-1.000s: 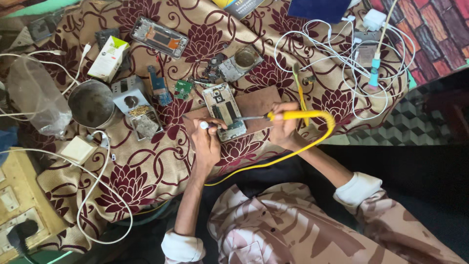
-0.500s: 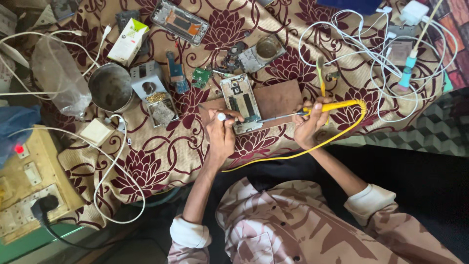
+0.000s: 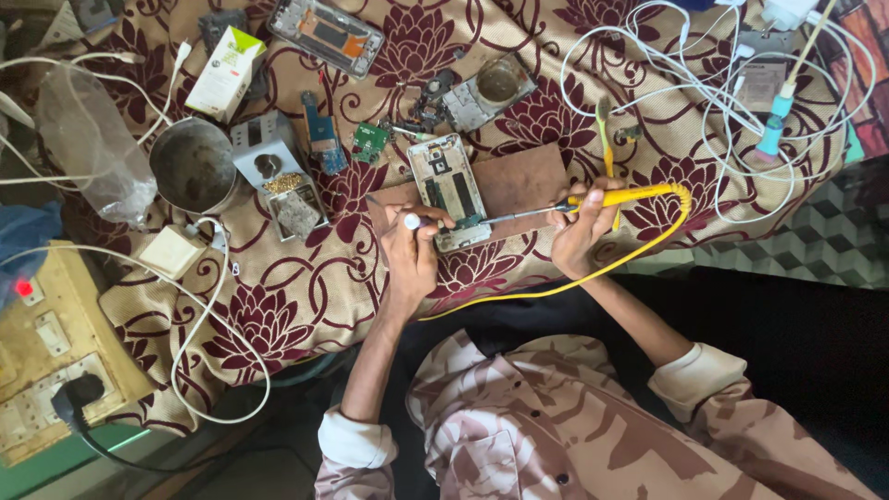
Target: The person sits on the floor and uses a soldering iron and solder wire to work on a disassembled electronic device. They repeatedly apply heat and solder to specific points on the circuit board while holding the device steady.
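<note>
Both hands have hardly moved; only the view shifted. Left hand (image 3: 414, 250) pinches a small white-tipped tool on the opened grey phone (image 3: 451, 192), which lies on a brown board (image 3: 519, 181). Right hand (image 3: 582, 227) holds the yellow-handled soldering iron (image 3: 593, 199), tip touching the phone's lower end. Work looks part done; loose parts lie nearby.

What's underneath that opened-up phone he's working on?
The opened phone lies on a brown board, which rests on the flowered cloth. The board's middle is hidden beneath the phone.
</note>
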